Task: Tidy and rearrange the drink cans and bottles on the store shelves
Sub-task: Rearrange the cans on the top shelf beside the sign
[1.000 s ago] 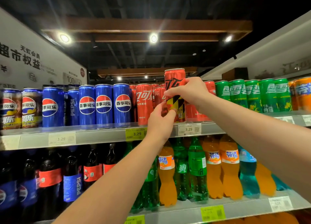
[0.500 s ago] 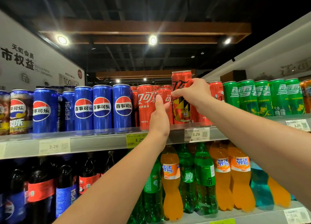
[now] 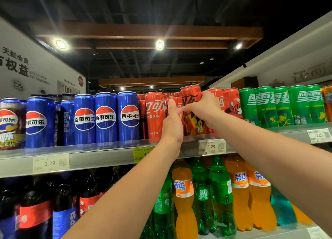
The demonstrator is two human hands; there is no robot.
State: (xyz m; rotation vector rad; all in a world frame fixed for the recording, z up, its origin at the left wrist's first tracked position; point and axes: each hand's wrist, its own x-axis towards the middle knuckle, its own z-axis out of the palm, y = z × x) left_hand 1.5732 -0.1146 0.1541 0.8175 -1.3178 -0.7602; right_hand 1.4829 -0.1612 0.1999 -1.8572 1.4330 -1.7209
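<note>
My right hand grips a tall red cola can with a yellow and black pattern, standing at the front of the top shelf among the red cans. My left hand reaches up beside it, fingers straight, touching the neighbouring red cola can and the one behind. Blue Pepsi cans fill the shelf's left part. Green Sprite cans stand to the right.
The lower shelf holds dark cola bottles on the left, green bottles and orange Fanta bottles in the middle and right. Price tags line the top shelf's edge. An orange can stands at far right.
The patterned red can has come down from above the row onto the shelf, still in my right hand. My left hand rose from below the can to the cans on its left.
</note>
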